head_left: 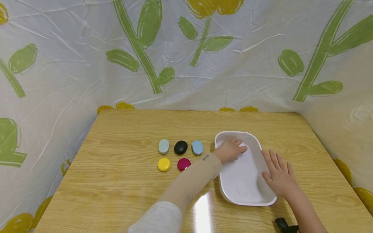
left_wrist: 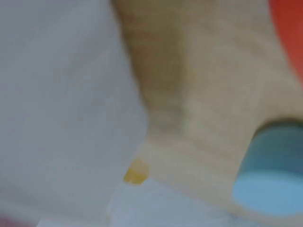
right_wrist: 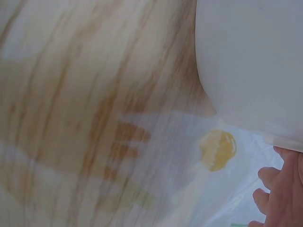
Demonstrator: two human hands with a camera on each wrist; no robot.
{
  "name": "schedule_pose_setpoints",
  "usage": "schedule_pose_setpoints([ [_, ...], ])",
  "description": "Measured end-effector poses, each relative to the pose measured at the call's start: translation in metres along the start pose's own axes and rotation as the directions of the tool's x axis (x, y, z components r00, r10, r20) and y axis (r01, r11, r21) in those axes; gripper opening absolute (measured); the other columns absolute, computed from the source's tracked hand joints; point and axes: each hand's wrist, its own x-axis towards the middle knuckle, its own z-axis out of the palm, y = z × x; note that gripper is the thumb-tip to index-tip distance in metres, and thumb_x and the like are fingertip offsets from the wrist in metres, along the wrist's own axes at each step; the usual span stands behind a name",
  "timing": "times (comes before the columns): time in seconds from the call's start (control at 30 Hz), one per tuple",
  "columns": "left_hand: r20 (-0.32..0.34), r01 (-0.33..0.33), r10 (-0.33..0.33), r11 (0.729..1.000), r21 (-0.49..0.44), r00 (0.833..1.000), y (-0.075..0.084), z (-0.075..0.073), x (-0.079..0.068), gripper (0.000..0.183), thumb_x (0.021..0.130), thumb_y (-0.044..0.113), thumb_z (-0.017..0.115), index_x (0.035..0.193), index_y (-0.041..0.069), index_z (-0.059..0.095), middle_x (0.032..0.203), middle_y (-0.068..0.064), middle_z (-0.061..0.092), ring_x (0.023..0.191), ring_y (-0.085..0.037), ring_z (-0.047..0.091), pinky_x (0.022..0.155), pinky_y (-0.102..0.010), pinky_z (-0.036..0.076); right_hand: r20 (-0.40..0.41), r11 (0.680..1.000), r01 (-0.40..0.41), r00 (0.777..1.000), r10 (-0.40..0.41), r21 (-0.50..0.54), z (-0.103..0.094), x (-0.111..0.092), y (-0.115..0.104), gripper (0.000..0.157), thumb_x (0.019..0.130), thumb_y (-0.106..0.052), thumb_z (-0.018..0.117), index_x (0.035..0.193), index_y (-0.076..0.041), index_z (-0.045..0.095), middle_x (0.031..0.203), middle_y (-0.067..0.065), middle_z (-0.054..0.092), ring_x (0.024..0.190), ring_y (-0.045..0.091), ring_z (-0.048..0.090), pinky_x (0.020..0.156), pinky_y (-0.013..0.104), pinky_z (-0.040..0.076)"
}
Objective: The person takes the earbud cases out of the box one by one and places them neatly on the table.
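Note:
My left hand (head_left: pixel 230 150) reaches into a white plastic tub (head_left: pixel 247 181) near its far left corner, fingers spread. No held object shows in it. My right hand (head_left: pixel 281 178) lies along the tub's right side, fingers straight and fingertips right at the rim; the right wrist view shows its fingers (right_wrist: pixel 267 177) beside the tub's wall. Left of the tub are smooth rounded pieces: pale green (head_left: pixel 163 146), black (head_left: pixel 181 147) and light blue (head_left: pixel 197 147) behind, yellow (head_left: pixel 164 164) and dark pink (head_left: pixel 184 164) in front. An orange-red piece (left_wrist: pixel 292 33) is mostly hidden by my left forearm in the head view.
All of this stands on a wood-grain table (head_left: pixel 116 181). A black object (head_left: pixel 284 225) lies at the front right beside my right forearm. White sheeting (head_left: pixel 204 84) printed with green leaves and yellow flowers surrounds the back and sides.

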Motion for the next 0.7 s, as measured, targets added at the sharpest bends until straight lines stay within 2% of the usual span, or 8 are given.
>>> schedule_pose_setpoints([
  [0.1,0.017,-0.026,0.027,0.997,-0.066,0.999,-0.01,-0.01,-0.003,0.03,0.091,0.033,0.054,0.119,0.032,0.043,0.118,0.007,0.038,0.102,-0.007,0.041,0.077,-0.017,0.04,0.005,1.0,0.0,1.0,0.0,0.003,0.0,0.0,0.0,0.072,0.095,-0.02,0.042,0.147,-0.02,-0.007,0.151,0.016,-0.012,0.135,0.036,-0.016,0.099,0.059,-0.016],
  [0.17,0.026,-0.026,0.029,0.996,-0.082,0.999,-0.017,-0.018,-0.006,0.032,0.091,0.036,0.053,0.12,0.031,0.041,0.119,0.007,0.036,0.105,-0.008,0.04,0.082,-0.019,0.039,0.007,1.0,0.0,1.0,0.0,0.005,-0.001,0.0,-0.001,0.072,0.095,-0.02,0.042,0.147,-0.02,-0.007,0.151,0.015,-0.012,0.135,0.036,-0.017,0.099,0.059,-0.017],
  [0.3,0.012,-0.044,0.044,0.999,-0.03,0.999,-0.028,-0.03,-0.016,0.037,0.09,0.041,0.052,0.123,0.032,0.037,0.123,0.006,0.034,0.111,-0.011,0.039,0.093,-0.028,0.038,0.012,1.0,-0.005,1.0,0.004,0.014,-0.001,-0.001,0.0,0.072,0.094,-0.019,0.043,0.147,-0.019,-0.007,0.151,0.015,-0.013,0.135,0.036,-0.017,0.099,0.059,-0.017],
  [0.37,-0.023,-0.065,0.065,0.998,0.003,0.998,-0.032,-0.032,-0.024,0.038,0.089,0.041,0.053,0.123,0.03,0.038,0.121,0.005,0.035,0.109,-0.012,0.041,0.092,-0.03,0.039,0.014,1.0,-0.007,1.0,0.007,0.018,0.0,-0.001,0.0,0.072,0.094,-0.019,0.043,0.147,-0.019,-0.007,0.151,0.015,-0.013,0.135,0.036,-0.018,0.099,0.059,-0.018],
  [0.47,-0.108,-0.095,0.105,0.991,0.091,0.989,-0.038,-0.031,-0.041,0.036,0.09,0.04,0.052,0.122,0.028,0.038,0.116,0.003,0.038,0.1,-0.012,0.046,0.082,-0.026,0.043,0.013,1.0,-0.007,1.0,0.007,0.019,0.0,-0.001,0.0,0.072,0.094,-0.019,0.042,0.147,-0.019,-0.007,0.151,0.016,-0.013,0.135,0.037,-0.017,0.099,0.059,-0.018],
  [0.57,-0.208,-0.098,0.135,0.979,0.178,0.969,-0.043,-0.026,-0.061,0.034,0.09,0.038,0.05,0.121,0.027,0.04,0.113,0.002,0.041,0.092,-0.011,0.049,0.07,-0.022,0.044,0.008,1.0,-0.004,1.0,0.004,0.017,-0.001,-0.001,0.0,0.072,0.094,-0.019,0.042,0.147,-0.018,-0.006,0.151,0.016,-0.012,0.135,0.037,-0.017,0.099,0.06,-0.017],
  [0.7,-0.29,-0.095,0.159,0.97,0.222,0.944,-0.047,-0.016,-0.086,0.037,0.089,0.038,0.05,0.123,0.029,0.041,0.115,0.0,0.042,0.091,-0.012,0.049,0.067,-0.022,0.043,0.012,1.0,-0.002,1.0,0.002,0.012,-0.001,0.0,0.0,0.071,0.095,-0.02,0.042,0.147,-0.018,-0.007,0.151,0.016,-0.013,0.135,0.036,-0.018,0.099,0.06,-0.017],
])
